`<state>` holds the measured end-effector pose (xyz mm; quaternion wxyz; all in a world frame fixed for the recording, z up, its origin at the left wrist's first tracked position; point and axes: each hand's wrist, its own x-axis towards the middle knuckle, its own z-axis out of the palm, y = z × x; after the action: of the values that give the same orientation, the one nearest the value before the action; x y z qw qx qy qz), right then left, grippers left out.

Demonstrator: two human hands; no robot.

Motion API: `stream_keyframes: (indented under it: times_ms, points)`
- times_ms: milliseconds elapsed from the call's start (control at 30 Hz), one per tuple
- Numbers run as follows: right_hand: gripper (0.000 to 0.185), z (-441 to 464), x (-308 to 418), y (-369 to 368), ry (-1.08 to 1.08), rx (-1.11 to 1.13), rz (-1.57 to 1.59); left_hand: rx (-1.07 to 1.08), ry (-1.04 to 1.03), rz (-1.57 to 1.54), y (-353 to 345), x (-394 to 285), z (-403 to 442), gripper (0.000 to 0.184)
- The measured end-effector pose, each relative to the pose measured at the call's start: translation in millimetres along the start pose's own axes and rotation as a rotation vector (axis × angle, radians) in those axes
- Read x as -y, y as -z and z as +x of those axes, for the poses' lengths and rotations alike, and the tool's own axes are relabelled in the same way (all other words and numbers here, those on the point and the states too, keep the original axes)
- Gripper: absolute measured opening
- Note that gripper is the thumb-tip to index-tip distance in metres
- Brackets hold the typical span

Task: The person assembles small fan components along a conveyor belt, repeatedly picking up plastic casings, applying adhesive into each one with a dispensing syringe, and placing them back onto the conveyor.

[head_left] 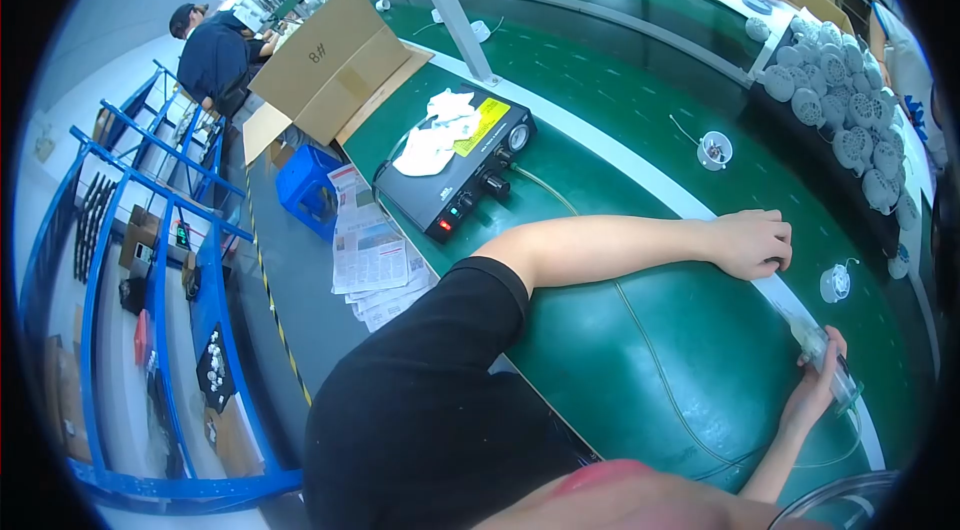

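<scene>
My left hand [750, 242] rests at the white edge strip of the green bench, with its fingers curled under. What lies inside those fingers, if anything, is hidden. Lower right, my right hand [818, 382] is closed around a clear glue syringe [828, 362], tilted over the strip. A thin tube [640, 330] runs across the bench from a black dispenser box [455, 170] with lit red and green indicators. Beyond my hands, a small white round part [835, 283] with a wire sits on the green belt. Another white cup-shaped part [714, 151] stands farther up the belt.
Many grey perforated round covers [840, 100] are piled at the right. White cloth [435, 135] lies on the dispenser. An open cardboard box [325, 65], newspapers [370, 240], a blue stool [307, 188] and blue racks [150, 260] are at left. Several people work farther off.
</scene>
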<state>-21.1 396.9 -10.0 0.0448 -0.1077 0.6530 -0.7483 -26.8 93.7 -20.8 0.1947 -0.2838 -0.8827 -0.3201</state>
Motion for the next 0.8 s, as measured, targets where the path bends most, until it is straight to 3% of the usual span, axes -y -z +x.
stream_keyframes:
  times_ms: [200, 433, 800]
  points:
    - [0.031, 2, -2, -1, 0.013, 0.007, -0.014, 0.007, -0.041, -0.015, 2, 0, 3, 0.013]
    - [0.031, 3, -3, 3, -0.014, 0.021, -0.013, -0.011, -0.178, -0.006, 8, -10, 5, 0.032]
    - [0.031, 4, 0, -4, 0.019, 0.018, -0.022, 0.07, -0.128, 0.089, 9, -9, 5, 0.039]
